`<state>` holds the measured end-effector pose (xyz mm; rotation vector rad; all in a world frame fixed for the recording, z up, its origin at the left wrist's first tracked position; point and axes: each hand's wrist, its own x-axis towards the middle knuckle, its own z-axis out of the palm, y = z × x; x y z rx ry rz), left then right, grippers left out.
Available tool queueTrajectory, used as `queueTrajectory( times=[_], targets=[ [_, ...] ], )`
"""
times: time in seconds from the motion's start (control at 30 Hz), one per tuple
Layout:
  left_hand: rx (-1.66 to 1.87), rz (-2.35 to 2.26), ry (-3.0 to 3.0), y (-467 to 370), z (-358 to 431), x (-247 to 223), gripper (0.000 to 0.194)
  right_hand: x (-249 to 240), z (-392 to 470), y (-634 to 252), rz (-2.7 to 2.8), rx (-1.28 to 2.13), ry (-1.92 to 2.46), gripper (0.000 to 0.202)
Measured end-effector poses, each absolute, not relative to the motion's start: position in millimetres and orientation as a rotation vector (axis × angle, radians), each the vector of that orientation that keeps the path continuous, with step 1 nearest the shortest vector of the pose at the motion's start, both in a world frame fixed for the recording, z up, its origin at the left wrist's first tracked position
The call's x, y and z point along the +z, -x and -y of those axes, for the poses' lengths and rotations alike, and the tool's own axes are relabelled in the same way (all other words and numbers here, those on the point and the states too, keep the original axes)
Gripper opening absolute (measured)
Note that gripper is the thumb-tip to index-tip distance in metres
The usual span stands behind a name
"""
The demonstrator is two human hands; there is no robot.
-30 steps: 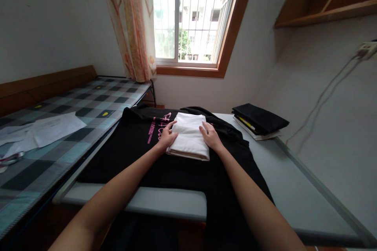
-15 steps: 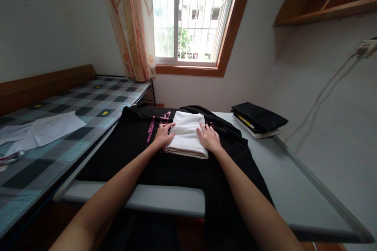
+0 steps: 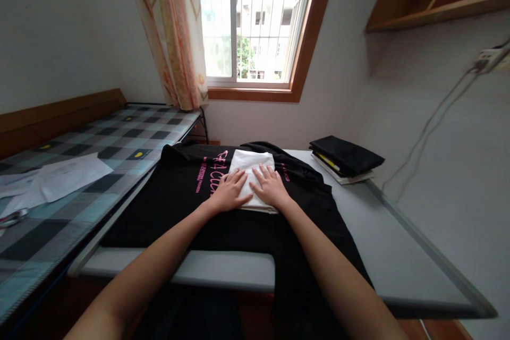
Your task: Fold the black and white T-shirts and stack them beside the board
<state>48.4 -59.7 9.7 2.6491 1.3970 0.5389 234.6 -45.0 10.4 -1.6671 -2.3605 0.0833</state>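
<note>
A white folded cloth (image 3: 249, 158), a neat rectangle of several layers, lies on a black garment (image 3: 159, 212) with pink lettering. My left hand (image 3: 230, 189) rests flat on the cloth's left side, fingers spread. On the right side of it, my right hand (image 3: 270, 185) also lies flat with its fingers apart. Both palms cover much of the cloth's middle and near part. The black garment is spread over the table, and part of it hangs over the front edge.
The pale table (image 3: 398, 249) runs to the right wall. A black folder with papers (image 3: 346, 156) sits at its back right. To the left is a checked bed (image 3: 79, 212) with loose papers (image 3: 59, 178). A wooden shelf (image 3: 438, 13) juts out at upper right.
Both hands have moved inward from the cloth's side edges onto its top and now lie flatter. The view has shifted slightly.
</note>
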Motion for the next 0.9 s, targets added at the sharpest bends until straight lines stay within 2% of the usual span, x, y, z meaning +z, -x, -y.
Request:
queueTrajectory(
  times=[0.13,0.27,0.4,0.53,0.63,0.77,0.9],
  targets=[
    [0.557,-1.511,-2.602,-44.3,59.3,14.6,0.056,10.2,46.6,-237.8,2.309,0.097,1.619,0.058],
    [0.709,-1.872,-2.400,-35.7,57.3,27.4,0.045,12.7,44.7,-246.7,1.999,0.131,1.680,0.048],
    [0.512,-2.061,-2.185,-28.0,54.4,36.2,0.048,12.9,39.2,-258.9,1.779,0.162,1.916,0.050],
    [0.344,-2.012,-2.121,-25.1,49.7,33.2,0.049,8.9,32.6,-266.1,1.770,0.274,1.954,0.052],
    [0.441,-1.851,-2.055,-22.6,43.7,27.4,0.043,5.1,29.3,-266.9,1.787,0.297,1.906,0.052],
    [0.658,-1.646,-1.878,-15.8,36.3,24.4,0.067,1.6,28.0,-267.0,1.761,0.303,1.854,0.051],
    [0.645,-1.454,-1.682,-10.8,36.9,27.1,0.079,1.0,27.8,-267.8,1.722,0.343,1.814,0.052]
  ],
)
